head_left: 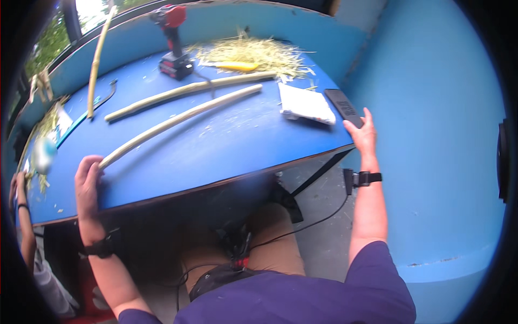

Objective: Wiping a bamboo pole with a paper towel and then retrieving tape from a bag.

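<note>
My left hand [88, 181] is closed round the near left end of a pale peeled stick [181, 117]. That stick slants up and right above the blue table [216, 162], casting a shadow on it. At the table's right edge my right hand [365, 134] pinches the near end of a dark flat rectangular block [343, 105] between thumb and fingers. Just left of the block lies a white packet [306, 102]. A second, longer stick [189, 93] rests on the table beyond the first.
A red and black cordless drill [174, 46] stands at the back, near a heap of shavings [248, 54] with a yellow-handled tool [236, 66]. Another stick [98, 65] leans at the far left beside a blue hand saw [72, 129]. A co-worker's hand [20, 186] is at the left edge.
</note>
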`<action>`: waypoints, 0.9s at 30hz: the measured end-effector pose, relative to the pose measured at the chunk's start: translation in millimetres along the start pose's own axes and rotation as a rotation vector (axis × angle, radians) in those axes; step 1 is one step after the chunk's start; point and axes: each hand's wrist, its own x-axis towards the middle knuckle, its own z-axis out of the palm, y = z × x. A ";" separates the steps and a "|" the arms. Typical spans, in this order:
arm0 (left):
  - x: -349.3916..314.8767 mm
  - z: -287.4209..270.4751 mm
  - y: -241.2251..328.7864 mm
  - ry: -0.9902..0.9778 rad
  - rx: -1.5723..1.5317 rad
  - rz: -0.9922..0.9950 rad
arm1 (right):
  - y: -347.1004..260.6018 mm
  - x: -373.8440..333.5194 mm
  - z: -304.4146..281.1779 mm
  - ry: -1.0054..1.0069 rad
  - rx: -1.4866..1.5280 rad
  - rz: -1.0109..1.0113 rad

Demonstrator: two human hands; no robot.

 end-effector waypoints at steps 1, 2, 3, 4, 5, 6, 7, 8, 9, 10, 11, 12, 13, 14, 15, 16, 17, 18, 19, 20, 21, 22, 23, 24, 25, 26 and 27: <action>-0.3 0.0 1.0 -0.005 -0.030 -0.003 | 2.1 0.5 -1.2 0.008 -0.045 -0.021; -1.5 0.1 1.9 -0.008 -0.042 -0.002 | -1.0 -2.4 -2.6 0.015 -0.092 -0.043; -3.5 0.1 3.9 -0.004 -0.040 -0.010 | -8.6 -7.5 -2.8 0.053 -0.102 -0.112; -4.5 -2.9 3.9 -0.016 -0.035 -0.002 | -20.8 -13.3 -4.9 0.092 -0.107 -0.182; -6.2 -4.0 5.6 -0.005 -0.049 -0.011 | -43.5 -24.6 -9.1 0.094 -0.098 -0.195; -4.7 -1.8 5.7 0.001 -0.070 -0.012 | -54.4 -32.1 -9.8 0.085 -0.080 -0.197; -7.0 -6.8 5.8 0.015 -0.066 -0.003 | -65.6 -39.2 -4.4 0.093 -0.034 -0.307; -8.5 -11.4 4.6 0.029 -0.060 0.007 | -77.5 -47.2 0.3 0.104 0.016 -0.416; -6.4 -9.4 0.2 0.019 -0.047 0.005 | -91.1 -58.2 2.5 0.089 0.046 -0.421; -1.8 -4.9 0.6 -0.001 -0.020 -0.014 | -105.4 -71.2 1.4 0.059 0.081 -0.524; 0.7 -4.9 4.5 -0.040 -0.016 0.005 | -120.2 -83.7 2.8 0.028 0.131 -0.628; 2.8 -6.5 5.9 -0.063 0.012 -0.001 | -132.9 -95.3 6.5 0.016 0.170 -0.631; 2.8 -7.3 8.7 -0.083 0.034 -0.026 | -143.2 -106.7 9.8 -0.045 0.212 -0.665; 0.5 -4.8 16.1 -0.094 0.032 -0.054 | -150.4 -116.5 11.9 -0.105 0.244 -0.696; -1.8 -7.3 25.0 -0.119 0.046 -0.061 | -158.3 -123.4 17.5 -0.132 0.307 -0.704; -4.2 -7.1 39.2 -0.150 0.104 -0.080 | -162.5 -127.0 22.4 -0.138 0.326 -0.703; -4.8 -8.1 39.8 -0.162 0.196 -0.040 | -165.9 -129.9 29.3 -0.170 0.379 -0.682; -3.6 -7.2 41.3 -0.177 0.285 0.004 | -168.2 -130.7 36.5 -0.196 0.427 -0.662; -3.9 -8.0 44.6 -0.174 0.295 0.006 | -168.1 -130.4 44.3 -0.193 0.446 -0.630; -4.0 -8.5 49.3 -0.210 0.312 -0.026 | -169.0 -131.3 46.0 -0.190 0.455 -0.629; -3.5 -9.9 54.0 -0.244 0.330 -0.058 | -170.4 -132.4 49.2 -0.187 0.476 -0.576; -4.3 -11.1 58.8 -0.242 0.339 -0.055 | -171.4 -133.1 51.4 -0.184 0.495 -0.522; -6.6 -12.0 63.6 -0.234 0.297 -0.097 | -171.2 -133.4 52.4 -0.181 0.502 -0.521; -9.0 -12.6 66.4 -0.229 0.253 -0.137 | -169.5 -134.2 51.7 -0.189 0.494 -0.484; -10.7 -14.5 66.3 -0.221 0.233 -0.140 | -168.0 -134.7 51.2 -0.198 0.486 -0.446; -13.2 -17.1 66.6 -0.224 0.237 -0.136 | -167.0 -134.8 51.4 -0.193 0.489 -0.442; -15.7 -19.7 67.1 -0.200 0.223 -0.134 | -165.3 -134.7 50.7 -0.196 0.527 -0.410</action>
